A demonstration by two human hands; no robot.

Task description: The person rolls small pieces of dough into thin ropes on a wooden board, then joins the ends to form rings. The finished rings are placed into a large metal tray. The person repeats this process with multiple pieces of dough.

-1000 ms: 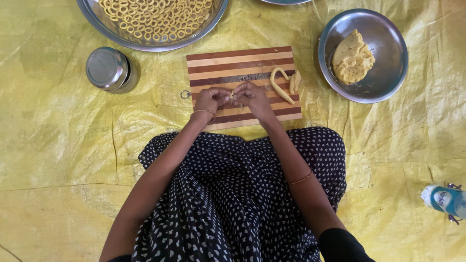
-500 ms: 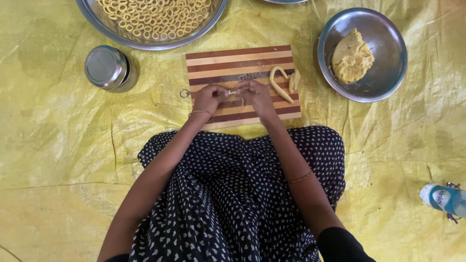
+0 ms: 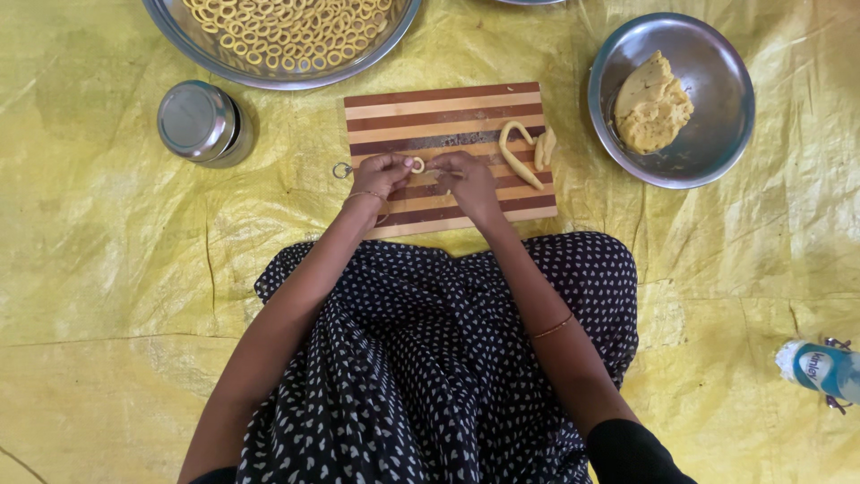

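Here the left hand [image 3: 383, 173] pinches a small dough ring [image 3: 417, 165] at its fingertips, just above the striped board [image 3: 448, 108]. The right hand [image 3: 469, 177] is closed beside it; whether it grips the ring I cannot tell. The dough looks soft, light and easily squashed, best held lightly by its rim.

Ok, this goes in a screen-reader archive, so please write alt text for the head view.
Seated on a yellow sheet, a person's left hand pinches a small dough ring beside the right hand over a striped cutting board. Around it: a tray of rings, a bowl with dough.
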